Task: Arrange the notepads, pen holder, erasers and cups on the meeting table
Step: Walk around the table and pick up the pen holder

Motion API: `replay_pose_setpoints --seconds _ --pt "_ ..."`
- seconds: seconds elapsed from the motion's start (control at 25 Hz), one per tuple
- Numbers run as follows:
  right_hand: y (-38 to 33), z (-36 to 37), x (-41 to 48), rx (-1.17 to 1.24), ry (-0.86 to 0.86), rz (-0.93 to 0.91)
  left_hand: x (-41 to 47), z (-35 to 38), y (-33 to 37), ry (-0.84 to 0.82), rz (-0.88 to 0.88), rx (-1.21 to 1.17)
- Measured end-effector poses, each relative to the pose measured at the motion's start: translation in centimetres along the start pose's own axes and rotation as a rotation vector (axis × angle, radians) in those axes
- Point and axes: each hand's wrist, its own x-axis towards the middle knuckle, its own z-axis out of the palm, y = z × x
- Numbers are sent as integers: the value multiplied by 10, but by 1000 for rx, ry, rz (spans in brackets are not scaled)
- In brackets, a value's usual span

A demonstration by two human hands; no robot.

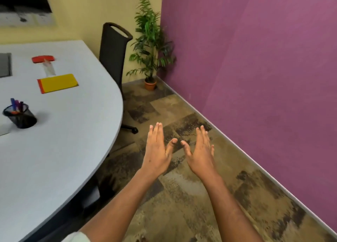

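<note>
Both my hands are stretched out over the carpet to the right of the meeting table (pixel 76 150), holding nothing. My left hand (pixel 157 150) and my right hand (pixel 200 150) have straight fingers, backs up, thumbs nearly touching. On the table lie a yellow notepad (pixel 58 83) with an orange spine, a red eraser (pixel 43 58) farther back, and a clear plastic cup (pixel 48 68) between them. A black mesh pen holder (pixel 20 116) with several coloured pens stands near the left edge of view.
A black office chair (pixel 113 57) stands at the table's far curved edge. A potted plant (pixel 150 46) sits in the corner by the purple wall (pixel 255 59). A grey panel (pixel 5 64) is set into the table at left. Patterned carpet (pixel 182 196) lies under my hands.
</note>
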Motion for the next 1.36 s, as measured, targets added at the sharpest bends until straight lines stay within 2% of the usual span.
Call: replay_pose_setpoints --seconds 0.24,0.44,0.6,0.72,0.88,1.12,1.24,1.36 --pt "-34 28 95 40 -69 -113 73 -13 -49 96 -129 59" --pt "-72 68 182 115 -215 -276 122 -23 -89 210 -346 141" --pt "-113 92 253 161 -305 -429 160 -31 -110 329 -481 128" --pt "-147 111 295 184 -394 -531 179 -43 -125 460 -650 87" --pt "-184 145 313 239 -530 -638 173 -70 -154 654 -876 5" --pt "-257 200 314 246 -702 -780 159 -133 -213 952 -1019 -67" --pt "-296 222 310 263 -730 -820 159 -161 -247 1018 -1033 -166" --pt "-331 243 312 291 -768 -821 159 -186 -277 1012 -1035 -248"
